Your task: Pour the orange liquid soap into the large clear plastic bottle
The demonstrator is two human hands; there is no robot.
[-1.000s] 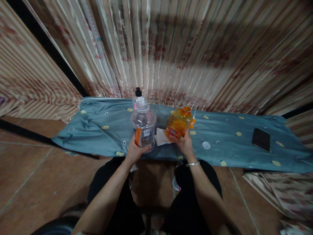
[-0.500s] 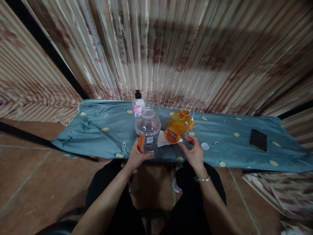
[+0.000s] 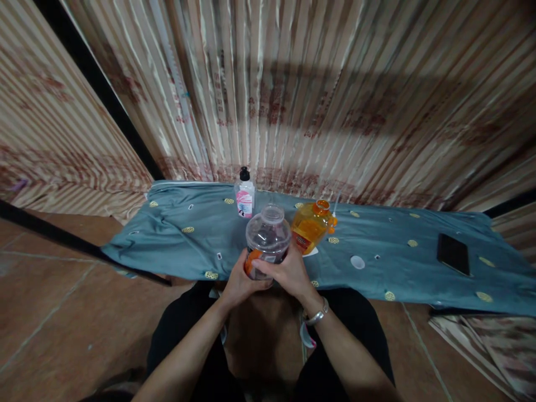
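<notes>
1. The step in hand was a two-handed hold on the clear bottle (image 3: 268,234), which stood out over the near edge of the bench (image 3: 163,251), its mouth uncapped.
2. The left hand (image 3: 239,283) grasped its lower left side; the right hand (image 3: 292,272) wrapped the right side, thumb across the front. Whether the base rested on anything was hard to tell, with fingers covering it.
3. By my judgement, the next move called for an even, light grip, since the thin wall looked easy to dent, and for keeping the mouth upright.
4. Just right of the right hand, on the bench, was the orange bottle (image 3: 312,223), its neck open. The pink-labelled bottle (image 3: 245,196) stood beyond, far and left; a white disc (image 3: 357,262) lay to the right.
5. Half a second earlier, the right hand was off the clear bottle, fingers spread near the orange one; by now it had joined the left.
</notes>
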